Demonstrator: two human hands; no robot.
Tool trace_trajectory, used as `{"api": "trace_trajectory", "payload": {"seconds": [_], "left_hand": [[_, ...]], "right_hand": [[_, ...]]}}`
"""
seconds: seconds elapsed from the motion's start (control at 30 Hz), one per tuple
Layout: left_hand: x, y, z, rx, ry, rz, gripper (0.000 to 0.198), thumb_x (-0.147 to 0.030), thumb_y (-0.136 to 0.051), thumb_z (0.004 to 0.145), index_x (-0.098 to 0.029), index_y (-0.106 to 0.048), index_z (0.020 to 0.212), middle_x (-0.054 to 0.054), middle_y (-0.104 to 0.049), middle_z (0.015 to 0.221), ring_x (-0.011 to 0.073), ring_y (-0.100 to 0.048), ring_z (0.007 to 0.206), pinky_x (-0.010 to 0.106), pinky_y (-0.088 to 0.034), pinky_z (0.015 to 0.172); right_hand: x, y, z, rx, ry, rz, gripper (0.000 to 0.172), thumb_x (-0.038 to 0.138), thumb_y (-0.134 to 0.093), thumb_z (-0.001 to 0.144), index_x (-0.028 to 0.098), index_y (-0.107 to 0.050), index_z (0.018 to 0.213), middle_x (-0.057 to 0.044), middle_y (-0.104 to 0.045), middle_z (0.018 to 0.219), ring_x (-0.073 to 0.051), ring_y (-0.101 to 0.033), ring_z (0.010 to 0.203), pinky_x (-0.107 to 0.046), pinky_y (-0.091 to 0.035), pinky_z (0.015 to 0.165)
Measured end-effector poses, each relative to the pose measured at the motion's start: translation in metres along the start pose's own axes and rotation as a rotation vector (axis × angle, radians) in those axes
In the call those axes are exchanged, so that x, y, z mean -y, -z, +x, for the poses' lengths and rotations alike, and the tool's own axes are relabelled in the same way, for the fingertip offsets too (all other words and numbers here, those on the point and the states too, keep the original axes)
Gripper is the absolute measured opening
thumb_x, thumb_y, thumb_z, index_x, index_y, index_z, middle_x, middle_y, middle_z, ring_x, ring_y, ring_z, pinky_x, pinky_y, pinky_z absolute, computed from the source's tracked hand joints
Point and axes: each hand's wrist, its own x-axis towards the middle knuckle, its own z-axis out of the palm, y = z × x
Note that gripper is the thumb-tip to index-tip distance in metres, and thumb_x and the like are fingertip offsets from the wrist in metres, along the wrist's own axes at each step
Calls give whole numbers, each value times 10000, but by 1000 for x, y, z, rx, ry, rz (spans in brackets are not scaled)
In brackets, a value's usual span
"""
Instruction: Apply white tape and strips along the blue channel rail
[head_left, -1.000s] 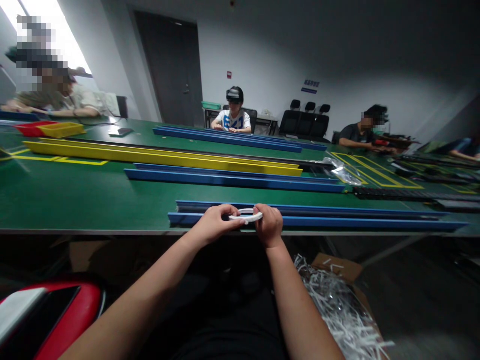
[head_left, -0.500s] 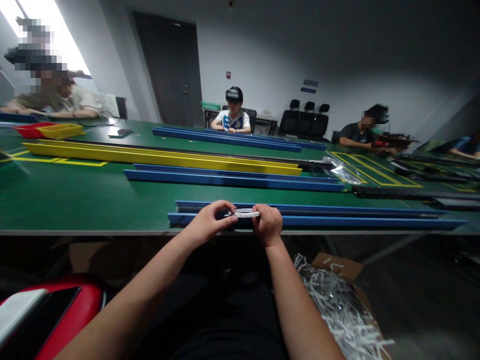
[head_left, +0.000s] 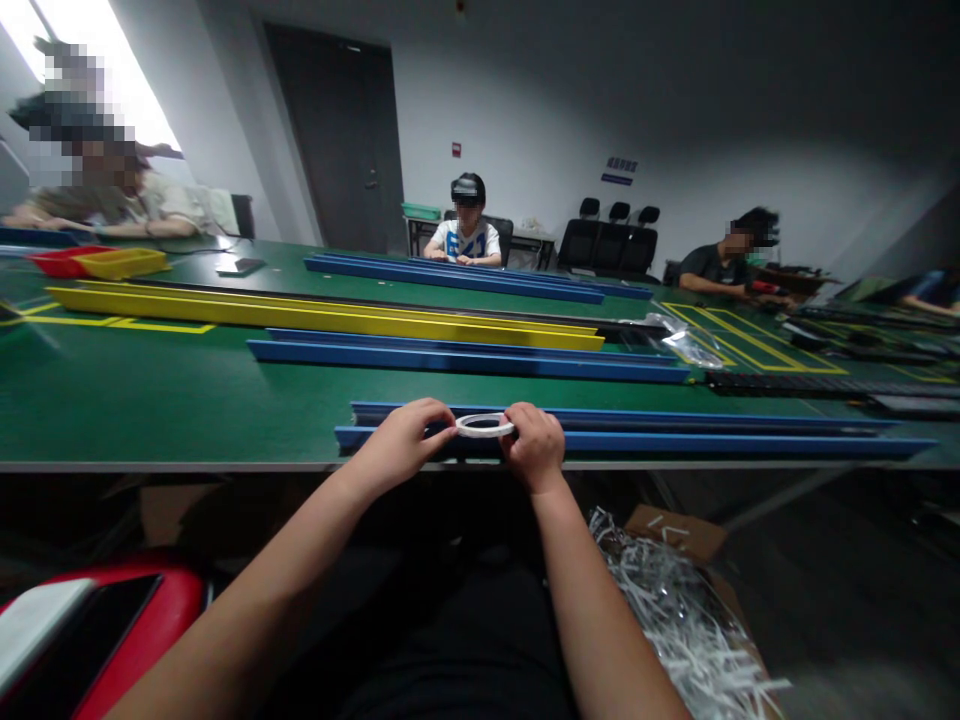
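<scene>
A thin white roll of tape (head_left: 484, 432) is held between my hands, its open ring tilted toward me. My right hand (head_left: 534, 445) is closed around the right side of the roll. At the roll's left edge, my left hand (head_left: 409, 440) pinches with thumb and fingertips. Just behind and under my hands, a long blue channel rail (head_left: 712, 442) lies along the table's near edge.
Another blue rail (head_left: 465, 361) and a yellow rail (head_left: 322, 315) lie farther back on the green table (head_left: 187, 400). Red and yellow trays (head_left: 124, 263) stand at left. A box of white paper-like strips (head_left: 690, 620) is below right. Several people sit around the table.
My left hand has shifted slightly left to the roll's outer edge. The roll has tilted so that more of its ring shows. My right hand stays nearly in place.
</scene>
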Motion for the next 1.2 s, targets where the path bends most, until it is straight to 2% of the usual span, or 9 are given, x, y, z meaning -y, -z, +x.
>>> {"api": "trace_trajectory", "payload": {"seconds": [0.13, 0.23, 0.3, 0.43, 0.6, 0.87, 0.97, 1.07, 1.2], "left_hand": [[10, -4, 3, -21, -72, 83, 225, -392, -496, 914, -224, -644, 940, 76, -680, 1049, 221, -608, 997, 375, -456, 932], [23, -12, 6, -69, -40, 211, 200, -364, -462, 936, -228, -608, 956, 75, -668, 1167, 234, -599, 1070, 443, -387, 1027], [28, -18, 7, -78, -7, 284, 200, -352, -438, 948, -232, -594, 987, 74, -674, 1174, 244, -606, 1074, 467, -353, 1050], [26, -29, 9, -128, 19, 408, 235, -335, -395, 962, -221, -577, 1059, 95, -701, 1023, 260, -630, 992, 408, -408, 936], [20, -41, 13, -250, 74, 535, 252, -337, -347, 978, -214, -562, 1024, 89, -675, 868, 255, -627, 891, 373, -405, 861], [21, -50, 21, -278, 189, 697, 264, -325, -311, 988, -187, -529, 1042, 89, -658, 786, 271, -614, 798, 380, -389, 759], [8, -63, 28, -266, 157, 677, 230, -288, -323, 988, -188, -528, 1019, 83, -664, 810, 256, -612, 825, 376, -385, 783], [-16, -85, 41, -233, 78, 607, 182, -220, -354, 972, -204, -534, 985, 79, -675, 895, 240, -606, 898, 367, -378, 819], [-43, -109, 59, -200, 84, 534, 225, -246, -336, 985, -203, -557, 974, 84, -678, 911, 239, -605, 905, 378, -384, 818]], "right_hand": [[2, 3, 2, 10, -13, 14, 222, 373, -488, 942, 230, -657, 961, -62, -671, 1057, -197, -559, 924, -324, -341, 787], [5, 7, 5, 27, -35, 13, 181, 373, -545, 911, 239, -660, 955, -69, -671, 1068, -223, -545, 952, -349, -349, 805], [8, 10, 8, 47, -34, 14, 148, 347, -583, 883, 241, -652, 960, -74, -670, 1086, -243, -537, 1002, -366, -352, 833], [9, 12, 16, 94, -13, 0, 162, 303, -590, 869, 242, -618, 1016, -75, -685, 1080, -253, -549, 1054, -396, -330, 916], [3, 7, 21, 138, -59, -84, 143, 348, -545, 909, 238, -593, 986, -56, -699, 826, -231, -596, 827, -378, -317, 816], [-2, 12, 23, 243, -35, -146, 214, 374, -450, 958, 218, -587, 1009, -54, -683, 825, -207, -581, 830, -331, -297, 793], [-16, 19, 20, 268, -110, -194, 225, 346, -438, 953, 201, -592, 1030, -61, -678, 844, -202, -578, 833, -316, -299, 806], [-48, 31, 15, 268, -182, -232, 240, 343, -433, 952, 192, -598, 1039, -64, -671, 854, -202, -578, 830, -307, -314, 826], [-92, 47, 9, 303, -165, -144, 274, 377, -408, 966, 202, -618, 993, -57, -677, 854, -211, -592, 841, -312, -370, 821]]}}
